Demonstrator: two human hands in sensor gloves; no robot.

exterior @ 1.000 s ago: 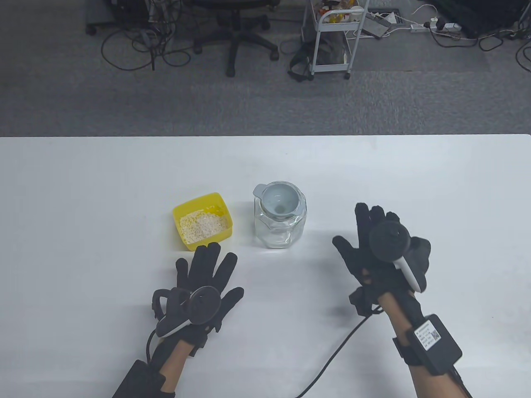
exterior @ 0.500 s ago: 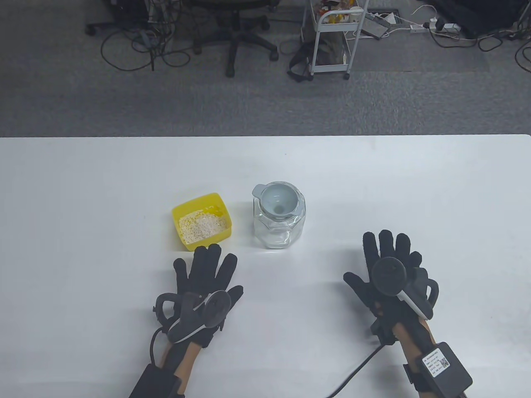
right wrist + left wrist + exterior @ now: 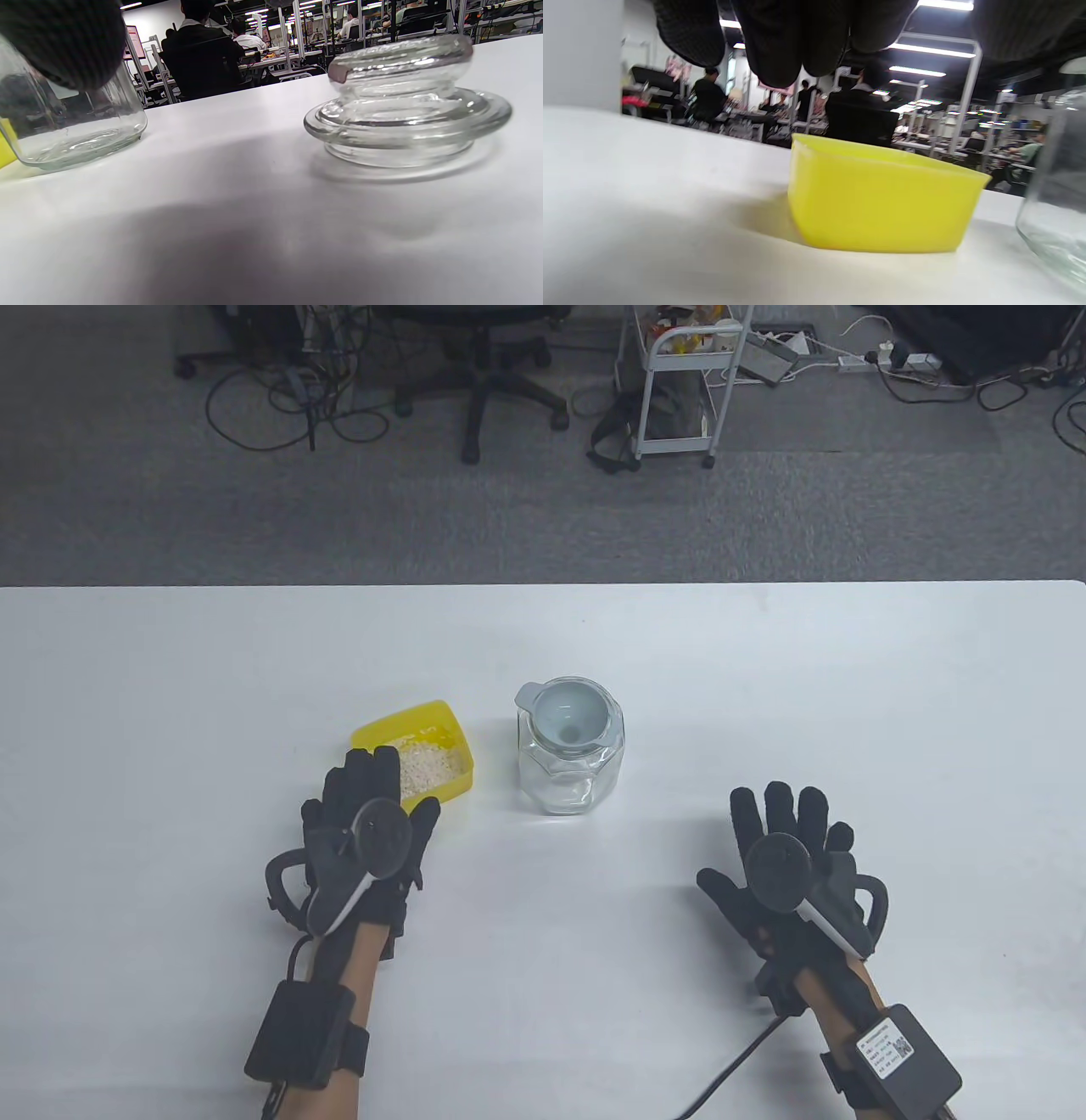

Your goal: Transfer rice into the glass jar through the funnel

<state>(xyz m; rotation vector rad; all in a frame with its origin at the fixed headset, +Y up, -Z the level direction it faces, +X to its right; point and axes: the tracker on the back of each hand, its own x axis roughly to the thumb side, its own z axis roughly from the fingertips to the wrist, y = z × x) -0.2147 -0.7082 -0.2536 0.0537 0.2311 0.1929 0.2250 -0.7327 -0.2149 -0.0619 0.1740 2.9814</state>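
Rice (image 3: pixel 428 763): lies in the yellow tub (image 3: pixel 424 718), left of the jar.
Glass jar (image 3: pixel 570 776): mid-bench (image 3: pixel 170 687), grey funnel (image 3: pixel 570 715) seated in its mouth.
My left hand (image 3: pixel 369 823): fingers spread over the tub's near-left corner, gripping nothing.
My right hand (image 3: pixel 785 857): spread wide, empty, near-right of the jar.
Glass lid (image 3: pixel 407 99): lies on the bench right of the jar.

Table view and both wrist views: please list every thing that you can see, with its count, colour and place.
table: one, white, under everything
box: one, yellow, left of the jar
rice: one heap, whitish, inside the box
jar: one, clear glass, table middle
funnel: one, pale grey, in the jar's mouth
lid: one, clear glass, on the table, seen only in the right wrist view
chair: one, black, on the floor behind
cart: one, white, on the floor behind
left hand: one, black glove, over the box's near corner
right hand: one, black glove, fingers spread, right of the jar
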